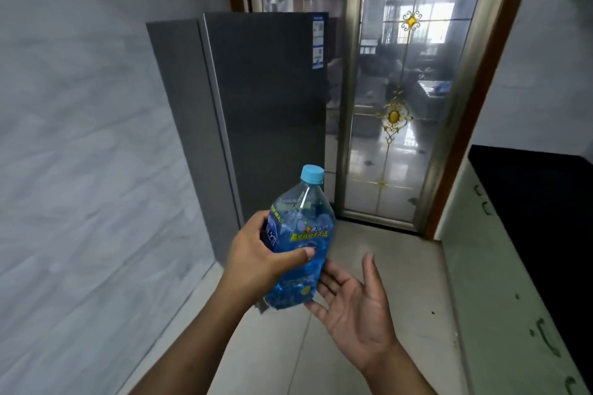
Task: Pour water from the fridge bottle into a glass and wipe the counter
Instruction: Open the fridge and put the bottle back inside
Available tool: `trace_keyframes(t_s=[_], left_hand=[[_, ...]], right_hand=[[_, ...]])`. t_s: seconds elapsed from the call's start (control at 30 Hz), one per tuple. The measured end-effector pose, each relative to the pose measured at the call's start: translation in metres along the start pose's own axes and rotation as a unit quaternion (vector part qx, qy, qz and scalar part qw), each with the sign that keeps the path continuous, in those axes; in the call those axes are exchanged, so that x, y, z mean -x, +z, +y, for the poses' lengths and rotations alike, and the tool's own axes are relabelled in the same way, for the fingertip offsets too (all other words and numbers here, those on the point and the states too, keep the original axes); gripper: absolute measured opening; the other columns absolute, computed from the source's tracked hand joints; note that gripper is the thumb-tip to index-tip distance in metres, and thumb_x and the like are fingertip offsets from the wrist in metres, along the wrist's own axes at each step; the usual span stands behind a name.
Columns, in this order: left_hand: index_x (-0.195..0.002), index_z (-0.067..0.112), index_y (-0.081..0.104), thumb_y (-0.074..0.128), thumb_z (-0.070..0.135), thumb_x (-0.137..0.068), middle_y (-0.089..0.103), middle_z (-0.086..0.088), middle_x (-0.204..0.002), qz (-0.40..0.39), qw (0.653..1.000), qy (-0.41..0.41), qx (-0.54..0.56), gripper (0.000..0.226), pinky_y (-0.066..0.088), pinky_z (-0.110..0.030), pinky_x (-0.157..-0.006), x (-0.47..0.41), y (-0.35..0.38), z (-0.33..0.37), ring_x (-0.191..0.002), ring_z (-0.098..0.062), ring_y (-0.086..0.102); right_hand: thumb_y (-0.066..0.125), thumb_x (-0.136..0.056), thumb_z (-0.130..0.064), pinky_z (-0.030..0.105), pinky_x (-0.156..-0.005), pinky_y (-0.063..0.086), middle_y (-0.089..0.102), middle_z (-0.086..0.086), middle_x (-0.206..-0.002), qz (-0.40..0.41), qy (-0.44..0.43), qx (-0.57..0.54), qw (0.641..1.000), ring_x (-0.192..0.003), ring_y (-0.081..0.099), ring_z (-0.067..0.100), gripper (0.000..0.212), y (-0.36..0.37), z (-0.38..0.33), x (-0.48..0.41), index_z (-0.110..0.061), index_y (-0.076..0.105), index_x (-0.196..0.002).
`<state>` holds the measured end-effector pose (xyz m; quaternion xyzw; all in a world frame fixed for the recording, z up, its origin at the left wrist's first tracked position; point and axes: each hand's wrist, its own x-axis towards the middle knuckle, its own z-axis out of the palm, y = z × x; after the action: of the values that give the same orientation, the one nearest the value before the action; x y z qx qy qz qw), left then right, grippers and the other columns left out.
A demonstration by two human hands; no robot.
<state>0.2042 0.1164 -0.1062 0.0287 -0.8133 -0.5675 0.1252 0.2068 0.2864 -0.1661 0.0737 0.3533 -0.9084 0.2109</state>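
Note:
A clear plastic bottle (301, 228) with a blue label and a light blue cap is held upright, slightly tilted, in the middle of the head view. My left hand (256, 253) is wrapped around its middle, thumb across the label. My right hand (356, 301) is palm up with fingers spread, just to the right of and under the bottle's base; its fingertips are close to or touching the bottom. The cap is on. No glass or cloth is in view.
A tall dark grey fridge (256, 106) stands shut ahead against the tiled left wall. A glass door (401, 90) with gold ornaments is to its right. A black counter (539, 202) over pale cabinets (500, 298) runs along the right side. Light floor tiles lie below.

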Motion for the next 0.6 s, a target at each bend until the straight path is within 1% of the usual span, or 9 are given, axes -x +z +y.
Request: trace_keyframes(t_s=[0.07,0.13,0.23,0.4,0.5,0.6], left_hand=[[-0.115,0.031,0.062,0.095,0.035,-0.061,0.075,0.01,-0.104,0.009,1.0,-0.007,-0.003,0.064,0.064,-0.035,-0.082,-0.029,-0.001,-0.006,-0.092,-0.005,0.074],[-0.116,0.03,0.062,0.095,0.035,-0.062,0.075,0.011,-0.105,0.031,0.999,-0.01,-0.006,0.064,0.064,-0.035,-0.083,-0.061,-0.002,-0.013,-0.093,-0.005,0.074],[-0.116,0.03,0.062,0.095,0.034,-0.062,0.075,0.011,-0.105,0.073,0.997,-0.01,-0.015,0.063,0.063,-0.033,-0.082,-0.107,-0.006,-0.016,-0.093,-0.004,0.073],[-0.114,0.027,0.062,0.095,0.031,-0.063,0.075,0.01,-0.102,0.145,0.989,-0.028,-0.029,0.061,0.063,-0.027,-0.077,-0.175,-0.018,-0.017,-0.089,0.0,0.073],[-0.115,0.025,0.063,0.095,0.03,-0.064,0.075,0.009,-0.102,0.183,0.982,-0.037,-0.025,0.061,0.063,-0.027,-0.076,-0.211,-0.03,-0.023,-0.089,-0.002,0.073],[-0.113,0.022,0.064,0.094,0.026,-0.064,0.076,0.006,-0.101,0.213,0.976,-0.046,-0.024,0.058,0.062,-0.024,-0.07,-0.241,-0.044,-0.029,-0.086,-0.003,0.073]], right_hand=[[0.039,-0.085,-0.074,0.053,-0.105,0.045,0.065,0.018,-0.131,-0.008,0.016,0.005,1.0,-0.118,0.065,0.029,0.086,0.006,-0.01,-0.034,-0.006,0.06,-0.133],[0.04,-0.086,-0.072,0.053,-0.104,0.046,0.066,0.018,-0.129,-0.025,0.033,0.016,0.999,-0.117,0.066,0.031,0.084,0.01,-0.022,-0.072,-0.006,0.06,-0.133],[0.042,-0.085,-0.071,0.056,-0.108,0.043,0.067,0.018,-0.128,-0.05,0.044,0.036,0.997,-0.119,0.064,0.033,0.082,0.023,-0.04,-0.131,-0.007,0.06,-0.132],[0.044,-0.084,-0.071,0.055,-0.108,0.044,0.068,0.018,-0.125,-0.104,0.086,0.081,0.988,-0.119,0.064,0.033,0.081,0.054,-0.066,-0.217,-0.007,0.062,-0.13],[0.044,-0.083,-0.071,0.055,-0.11,0.041,0.068,0.018,-0.125,-0.136,0.104,0.103,0.98,-0.119,0.063,0.032,0.082,0.072,-0.073,-0.265,-0.006,0.061,-0.131],[0.045,-0.083,-0.072,0.055,-0.111,0.04,0.068,0.017,-0.127,-0.154,0.117,0.111,0.975,-0.12,0.063,0.03,0.082,0.092,-0.073,-0.301,-0.007,0.06,-0.132]])
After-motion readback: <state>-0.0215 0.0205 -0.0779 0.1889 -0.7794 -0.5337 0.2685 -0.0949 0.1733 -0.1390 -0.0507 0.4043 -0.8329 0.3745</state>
